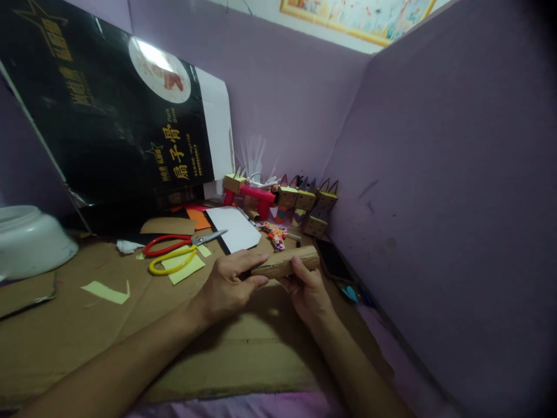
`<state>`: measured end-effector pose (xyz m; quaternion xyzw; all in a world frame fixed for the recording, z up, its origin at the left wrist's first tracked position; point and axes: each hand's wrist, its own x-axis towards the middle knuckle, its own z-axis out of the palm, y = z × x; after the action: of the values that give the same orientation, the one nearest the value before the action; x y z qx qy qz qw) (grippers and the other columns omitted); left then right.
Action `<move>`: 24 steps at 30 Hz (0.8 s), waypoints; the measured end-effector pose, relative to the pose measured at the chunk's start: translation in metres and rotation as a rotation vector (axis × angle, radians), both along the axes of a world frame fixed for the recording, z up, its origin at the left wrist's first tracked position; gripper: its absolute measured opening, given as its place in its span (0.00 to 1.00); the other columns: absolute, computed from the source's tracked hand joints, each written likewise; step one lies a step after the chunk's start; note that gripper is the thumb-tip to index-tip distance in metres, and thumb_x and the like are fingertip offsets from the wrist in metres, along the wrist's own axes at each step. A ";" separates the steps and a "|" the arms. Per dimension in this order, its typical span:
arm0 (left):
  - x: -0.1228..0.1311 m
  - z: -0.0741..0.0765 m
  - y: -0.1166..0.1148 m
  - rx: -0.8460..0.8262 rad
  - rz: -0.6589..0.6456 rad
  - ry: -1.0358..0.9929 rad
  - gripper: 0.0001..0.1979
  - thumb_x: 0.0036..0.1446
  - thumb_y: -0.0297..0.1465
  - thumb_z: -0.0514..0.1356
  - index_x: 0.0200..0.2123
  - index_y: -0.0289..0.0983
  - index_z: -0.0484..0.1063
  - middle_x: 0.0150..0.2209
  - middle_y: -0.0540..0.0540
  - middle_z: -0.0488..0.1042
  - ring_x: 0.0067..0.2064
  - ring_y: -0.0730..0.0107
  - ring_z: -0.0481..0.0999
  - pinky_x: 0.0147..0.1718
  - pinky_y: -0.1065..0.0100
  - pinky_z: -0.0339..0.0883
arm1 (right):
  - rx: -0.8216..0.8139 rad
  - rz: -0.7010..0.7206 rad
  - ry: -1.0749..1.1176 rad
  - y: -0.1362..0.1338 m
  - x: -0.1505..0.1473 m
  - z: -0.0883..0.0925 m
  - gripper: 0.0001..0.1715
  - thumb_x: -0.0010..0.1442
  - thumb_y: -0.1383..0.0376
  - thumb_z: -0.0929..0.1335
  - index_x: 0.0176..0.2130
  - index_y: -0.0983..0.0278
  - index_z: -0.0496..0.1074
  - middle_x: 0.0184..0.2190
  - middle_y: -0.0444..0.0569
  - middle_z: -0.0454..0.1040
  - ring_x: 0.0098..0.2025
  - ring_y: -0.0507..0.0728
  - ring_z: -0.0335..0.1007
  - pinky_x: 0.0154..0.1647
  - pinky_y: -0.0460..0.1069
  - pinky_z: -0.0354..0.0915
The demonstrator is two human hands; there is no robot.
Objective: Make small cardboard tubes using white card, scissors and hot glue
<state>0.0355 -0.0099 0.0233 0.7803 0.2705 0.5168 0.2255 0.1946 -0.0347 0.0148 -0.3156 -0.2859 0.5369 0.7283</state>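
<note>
A brown cardboard tube, somewhat flattened, is held level above the cardboard-covered table. My left hand pinches its left end between thumb and fingers. Around the right part wraps my right hand, thumb on the near side and fingers beneath. To the left of my hands lie scissors with one red and one yellow handle, blades slightly apart. Under them rests a pale yellow paper piece. Just behind the tube is a patterned paper cutout, and a white sheet lies behind my left hand.
Several small box-headed cardboard figures stand against the wall, beside a pink tube figure. A black carton leans at the back left. A white bowl sits far left. A dark phone-like slab lies right of my hands.
</note>
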 end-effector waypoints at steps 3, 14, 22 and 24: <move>0.000 -0.001 0.000 0.042 0.008 -0.007 0.17 0.45 0.22 0.65 0.41 0.33 0.76 0.38 0.42 0.78 0.39 0.65 0.76 0.39 0.68 0.71 | 0.000 -0.003 -0.003 -0.001 0.000 0.000 0.25 0.41 0.64 0.76 0.40 0.63 0.70 0.32 0.44 0.77 0.32 0.54 0.74 0.26 0.46 0.73; 0.000 -0.003 0.001 0.119 0.014 -0.028 0.13 0.45 0.23 0.64 0.38 0.34 0.77 0.34 0.43 0.79 0.35 0.66 0.78 0.35 0.69 0.73 | -0.014 -0.031 -0.048 -0.001 -0.001 -0.004 0.20 0.42 0.61 0.76 0.34 0.65 0.70 0.30 0.44 0.76 0.31 0.54 0.73 0.28 0.48 0.74; -0.001 -0.004 0.000 0.081 0.025 0.009 0.12 0.47 0.26 0.63 0.38 0.37 0.77 0.35 0.44 0.79 0.37 0.63 0.77 0.37 0.66 0.73 | -0.029 -0.031 -0.058 -0.001 0.000 -0.005 0.19 0.43 0.61 0.75 0.35 0.63 0.70 0.32 0.44 0.77 0.33 0.55 0.74 0.31 0.49 0.74; 0.000 -0.003 -0.001 0.079 0.027 0.009 0.12 0.47 0.26 0.63 0.38 0.37 0.77 0.35 0.44 0.79 0.37 0.63 0.77 0.37 0.66 0.73 | -0.022 -0.016 -0.055 -0.001 0.000 -0.005 0.19 0.43 0.61 0.75 0.36 0.63 0.70 0.32 0.44 0.77 0.33 0.55 0.74 0.32 0.50 0.74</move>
<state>0.0351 -0.0110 0.0200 0.7872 0.2613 0.5266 0.1863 0.1941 -0.0356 0.0103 -0.3407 -0.2971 0.5253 0.7209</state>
